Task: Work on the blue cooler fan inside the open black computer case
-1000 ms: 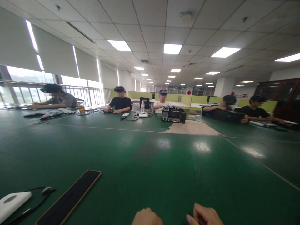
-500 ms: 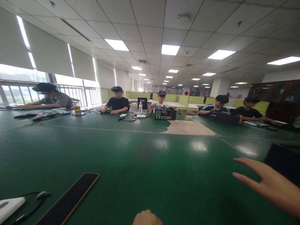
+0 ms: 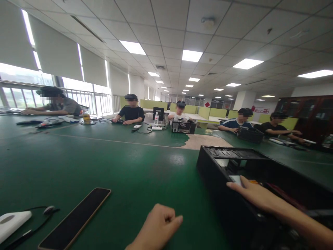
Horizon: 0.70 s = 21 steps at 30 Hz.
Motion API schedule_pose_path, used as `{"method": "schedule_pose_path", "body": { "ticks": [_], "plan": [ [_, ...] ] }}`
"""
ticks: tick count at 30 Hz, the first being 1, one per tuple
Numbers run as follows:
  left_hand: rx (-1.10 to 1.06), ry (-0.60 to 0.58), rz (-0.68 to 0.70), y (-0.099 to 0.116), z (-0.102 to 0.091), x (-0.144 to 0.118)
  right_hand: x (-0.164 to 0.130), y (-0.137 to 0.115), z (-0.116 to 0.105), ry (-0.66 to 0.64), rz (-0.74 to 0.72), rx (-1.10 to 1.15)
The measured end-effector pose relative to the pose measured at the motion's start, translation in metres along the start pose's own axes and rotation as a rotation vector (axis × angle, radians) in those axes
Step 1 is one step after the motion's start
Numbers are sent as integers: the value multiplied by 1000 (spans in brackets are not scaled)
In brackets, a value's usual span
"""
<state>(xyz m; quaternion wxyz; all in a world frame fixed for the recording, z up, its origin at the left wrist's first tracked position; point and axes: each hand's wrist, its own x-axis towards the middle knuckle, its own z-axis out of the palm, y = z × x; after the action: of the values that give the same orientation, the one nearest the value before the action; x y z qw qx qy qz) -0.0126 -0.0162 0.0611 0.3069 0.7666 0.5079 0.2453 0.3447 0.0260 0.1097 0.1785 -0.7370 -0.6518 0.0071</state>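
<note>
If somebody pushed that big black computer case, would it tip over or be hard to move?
The black case would probably feel stiff, because it looks boxy and straight-sided. It may be heavy, as it's bulky with parts inside. Its broad shape suggests it wouldn't tip easily.
</note>
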Motion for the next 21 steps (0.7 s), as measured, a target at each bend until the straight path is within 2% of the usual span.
{"method": "schedule_pose_path", "body": {
  "ticks": [3, 5, 6, 8, 11, 13, 17, 19, 21],
  "plan": [
    [-43, 244, 198, 51, -56, 22, -17, -83, -9, -288, -103, 142],
    [-3, 363, 352, 89, -86, 47, -12, -124, -22, -503, -197, 233],
    [46, 393, 411, 106, -96, 61, -4, -139, -26, -566, -249, 240],
    [223, 398, 440, 134, -101, 92, 20, -155, -29, -551, -360, 168],
    [545, 191, 343, 155, -79, 133, 57, -146, -17, -428, -473, -28],
    [665, 13, 297, 156, -53, 156, 69, -123, -2, -456, -502, -140],
    [766, -340, 272, 143, 1, 187, 66, -75, 33, -516, -515, -313],
    [798, -512, 265, 131, 21, 196, 63, -63, 49, -543, -522, -354],
    [813, -625, 254, 120, 35, 201, 65, -60, 61, -597, -522, -389]
  ]
}}
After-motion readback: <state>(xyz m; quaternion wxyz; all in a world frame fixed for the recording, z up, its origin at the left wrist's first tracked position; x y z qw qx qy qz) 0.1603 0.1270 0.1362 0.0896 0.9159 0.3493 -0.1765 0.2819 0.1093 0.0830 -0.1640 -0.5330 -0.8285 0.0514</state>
